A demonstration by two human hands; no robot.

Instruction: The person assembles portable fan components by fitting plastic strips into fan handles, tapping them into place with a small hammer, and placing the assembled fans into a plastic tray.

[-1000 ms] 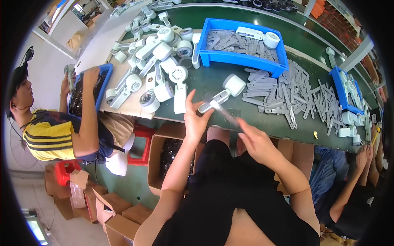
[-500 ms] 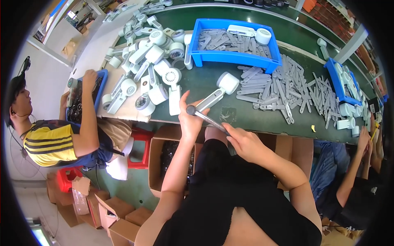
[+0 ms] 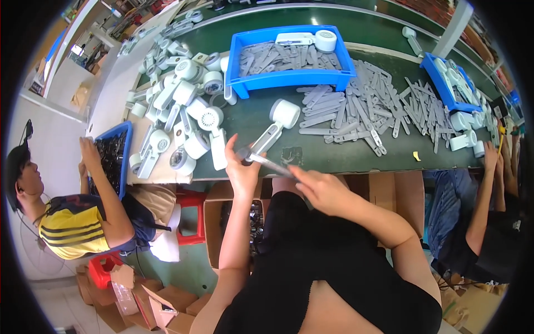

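Observation:
My left hand point(image 3: 243, 173) is closed around the lower end of a white handheld fan point(image 3: 285, 114). Its round head points away from me and to the right, and its grey-inlaid handle slants back to my fingers. In my right hand point(image 3: 320, 189) is a hammer point(image 3: 272, 165) with a metal shaft and a round head, slightly blurred. The hammer's head lies across the fan's handle end, by my left fingers; whether they touch I cannot tell.
White handheld fans point(image 3: 210, 118) are heaped on the left. A blue bin point(image 3: 289, 81) holds grey strips and one fan; more grey strips point(image 3: 361, 108) lie to its right. Another blue tray point(image 3: 453, 106) stands farther right. Co-workers sit at both sides. An open cardboard box point(image 3: 214, 222) is below the table edge.
The table scene has shifted left in the view. The hammer still lies over the fan's handle end, its head now blurred. The left co-worker's hands have moved down toward their blue tray.

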